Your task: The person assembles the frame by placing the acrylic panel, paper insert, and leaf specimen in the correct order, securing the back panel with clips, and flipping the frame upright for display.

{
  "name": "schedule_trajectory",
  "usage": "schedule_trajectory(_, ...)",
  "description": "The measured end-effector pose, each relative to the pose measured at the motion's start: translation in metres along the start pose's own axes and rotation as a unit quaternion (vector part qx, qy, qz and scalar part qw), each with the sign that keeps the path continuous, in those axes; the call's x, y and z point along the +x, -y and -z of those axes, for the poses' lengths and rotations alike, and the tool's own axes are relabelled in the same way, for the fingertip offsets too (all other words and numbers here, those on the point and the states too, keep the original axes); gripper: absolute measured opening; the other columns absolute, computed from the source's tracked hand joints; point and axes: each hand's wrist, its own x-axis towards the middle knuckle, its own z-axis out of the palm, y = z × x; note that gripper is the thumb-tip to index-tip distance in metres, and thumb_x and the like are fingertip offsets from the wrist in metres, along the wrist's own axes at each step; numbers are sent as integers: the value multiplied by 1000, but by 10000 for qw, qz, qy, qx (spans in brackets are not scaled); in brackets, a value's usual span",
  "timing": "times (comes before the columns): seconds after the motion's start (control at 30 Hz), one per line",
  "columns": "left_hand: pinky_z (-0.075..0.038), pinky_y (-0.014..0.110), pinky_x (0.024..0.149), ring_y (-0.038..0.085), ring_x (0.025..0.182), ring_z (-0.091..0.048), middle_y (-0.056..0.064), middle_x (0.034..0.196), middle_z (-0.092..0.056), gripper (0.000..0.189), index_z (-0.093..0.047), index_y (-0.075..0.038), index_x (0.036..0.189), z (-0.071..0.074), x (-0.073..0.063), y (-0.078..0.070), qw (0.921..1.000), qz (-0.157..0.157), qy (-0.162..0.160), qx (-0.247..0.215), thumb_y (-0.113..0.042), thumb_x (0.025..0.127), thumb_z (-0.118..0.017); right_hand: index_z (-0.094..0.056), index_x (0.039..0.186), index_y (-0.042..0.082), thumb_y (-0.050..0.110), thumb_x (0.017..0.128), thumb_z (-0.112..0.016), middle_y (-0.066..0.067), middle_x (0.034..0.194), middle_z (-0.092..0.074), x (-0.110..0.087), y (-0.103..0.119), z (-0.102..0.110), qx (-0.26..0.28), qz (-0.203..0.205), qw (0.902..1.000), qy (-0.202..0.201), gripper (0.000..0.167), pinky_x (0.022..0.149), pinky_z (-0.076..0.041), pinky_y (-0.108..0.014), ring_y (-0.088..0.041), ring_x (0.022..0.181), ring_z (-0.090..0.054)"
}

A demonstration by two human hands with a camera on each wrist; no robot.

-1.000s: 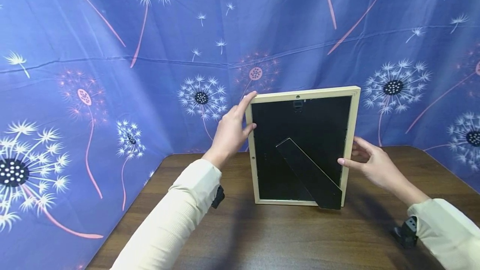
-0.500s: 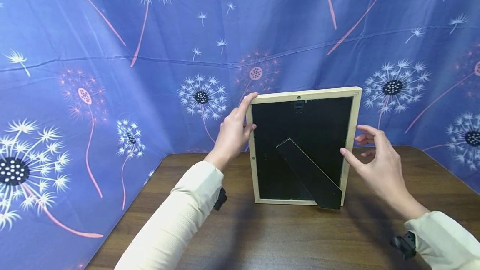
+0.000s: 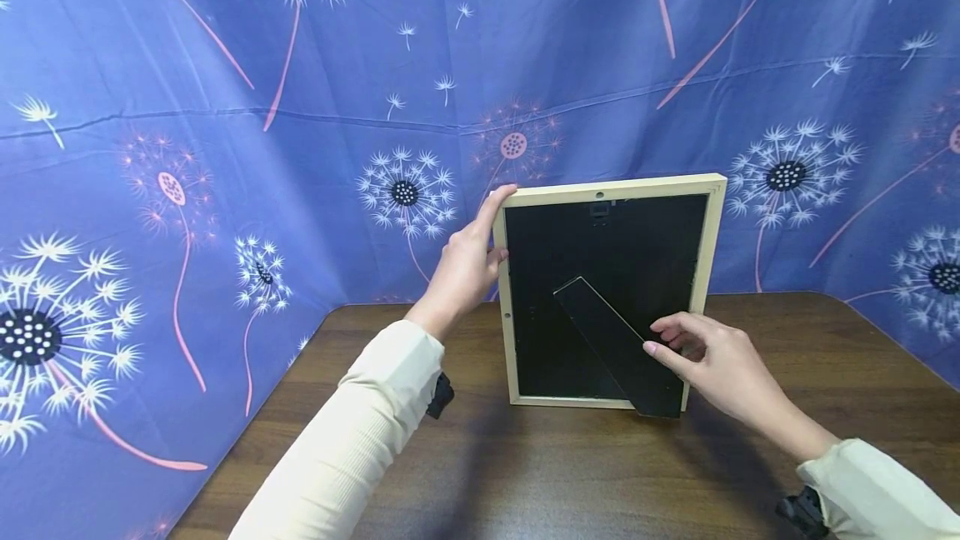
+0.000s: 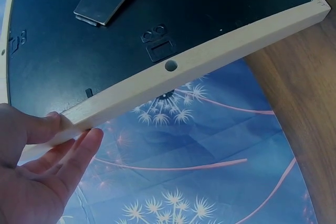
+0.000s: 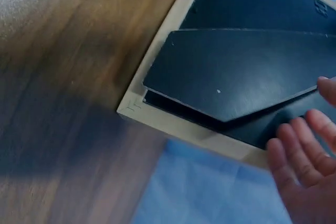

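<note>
A picture frame (image 3: 600,232) with a pale wooden border and black backing stands upright on the table, its back towards me. From the backing a black easel leg (image 3: 618,344) slants down to the lower right, its lower end a little off the panel. My left hand (image 3: 467,263) pinches the frame's left side near the top corner, thumb on the back and fingers round the outer edge, as the left wrist view shows. My right hand (image 3: 712,361) is in front of the frame's right side. Its thumb tip (image 5: 326,88) is at the leg's edge; its fingers are loosely bent over the backing.
The brown wooden table (image 3: 570,473) stretches around the frame. Behind and to the left hangs a blue cloth (image 3: 315,165) printed with dandelions. A metal hanger (image 3: 600,210) sits near the top of the backing.
My right hand has left the frame's right edge, opened a little, then moved left and down to the easel leg. The left hand and the frame have hardly moved.
</note>
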Motion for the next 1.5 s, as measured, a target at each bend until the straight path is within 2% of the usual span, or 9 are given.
schedule_trajectory(0.2, -56, 49, 91, 32, 105, -67, 12, 139, -60, 79, -27, -35, 157, 1, -3, 0, 9999, -98, 1, -55, 3, 98, -63, -75, 102, 11, 24, 94, -75, 11, 82, -70, -7, 3, -8, 30, -433, 9963, 742, 15, 61, -50, -28, -6, 70, -61)
schedule_trajectory(0.4, -57, 39, 74, 27, 87, -66, 11, 130, -63, 77, -30, -33, 155, 1, -10, 0, 9994, -271, -181, -115, 3, 97, -64, -73, 90, 19, 18, 97, -70, 16, 66, -49, -14, -1, -18, -53, -101, 9988, 481, 7, 51, -34, -24, 0, 59, -41)
schedule_trajectory(0.53, -53, 34, 63, 23, 74, -59, 10, 122, -65, 75, -31, -33, 155, 1, -16, 1, 9985, -402, -336, -142, 2, 97, -64, -71, 89, 22, 16, 97, -70, 15, 66, -47, -17, -1, -18, -4, -77, 9990, 432, 10, 51, -32, -24, -1, 60, -40)
schedule_trajectory(0.83, -58, 36, 70, 27, 94, -69, 14, 124, -68, 75, -36, -34, 155, 0, -20, 3, 9968, -425, -656, -188, 1, 96, -66, -71, 92, 26, 22, 99, -68, 13, 78, -61, -22, 6, -15, 178, -438, 9966, 677, 9, 58, -43, -26, -4, 70, -53)
schedule_trajectory(1.07, -60, 38, 74, 30, 114, -67, 13, 132, -67, 75, -39, -32, 153, -3, -23, 5, 9941, -570, -882, -261, 3, 94, -69, -72, 91, 27, 23, 98, -70, 14, 79, -64, -28, 8, -13, 216, -360, 9978, 520, 9, 59, -46, -26, -2, 71, -54)
schedule_trajectory(1.13, -59, 36, 71, 30, 111, -68, 13, 130, -68, 74, -40, -30, 153, -4, -24, 5, 9926, -692, -960, -272, 3, 93, -69, -73, 92, 28, 23, 98, -70, 15, 81, -65, -30, 8, -12, 216, -371, 9980, 455, 8, 60, -47, -25, -1, 71, -54)
schedule_trajectory(1.23, -53, 32, 61, 25, 84, -70, 14, 125, -70, 73, -41, -28, 152, -8, -25, 5, 9907, -833, -1043, -249, 2, 93, -71, -74, 93, 27, 22, 98, -70, 14, 81, -65, -33, 8, -10, 279, -428, 9978, 418, 7, 58, -45, -25, -1, 69, -52)
schedule_trajectory(1.37, -42, 28, 53, 16, 54, -44, 14, 124, -70, 73, -41, -28, 152, -13, -27, 4, 9891, -908, -1151, -167, 3, 93, -71, -75, 96, 24, 22, 98, -70, 13, 78, -63, -38, 9, -10, 375, -537, 9967, 476, 6, 56, -42, -25, -2, 66, -49)
schedule_trajectory(1.5, -37, 27, 51, 11, 52, -30, 14, 115, -73, 71, -42, -27, 151, -17, -30, 3, 9868, -971, -1290, -145, 2, 93, -70, -74, 96, 24, 22, 98, -69, 14, 73, -58, -42, 11, -12, 455, -608, 9960, 481, 6, 55, -40, -24, -3, 65, -47)
